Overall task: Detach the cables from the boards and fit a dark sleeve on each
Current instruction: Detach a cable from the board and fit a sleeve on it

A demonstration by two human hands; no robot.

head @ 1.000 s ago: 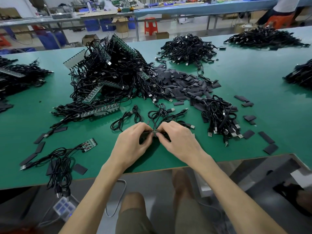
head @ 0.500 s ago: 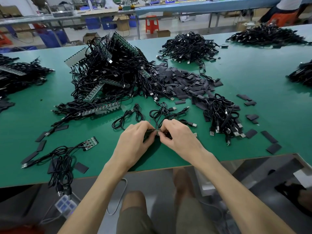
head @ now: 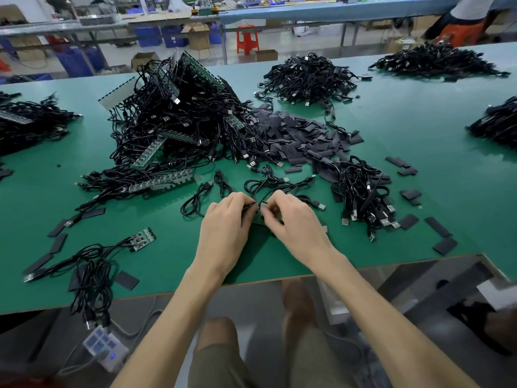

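Bright, even, diffuse overhead light. Soft shadow cast beneath left hand (head: 223, 219) and right hand (head: 296, 222) onto green table (head: 419, 130), toward near edge. Floor under table dim. Centre sharp; background benches (head: 321, 13) slightly soft. Wide-angle bowing noted at frame edges.

On the green table (head: 419, 130) I count seven heaps of black cables (head: 173, 127), one big heap of dark sleeves (head: 296, 135), about eight loose sleeves (head: 437, 226) at the right side and about six at the left side. At least five long boards (head: 161, 182) show in the biggest cable heap, where the tangle hides the exact number, and one small board (head: 144, 238) lies apart near the left. There are also two hands, a left hand (head: 223, 222) and a right hand (head: 293, 219), one red stool (head: 247, 39) and one white power strip (head: 105, 347).
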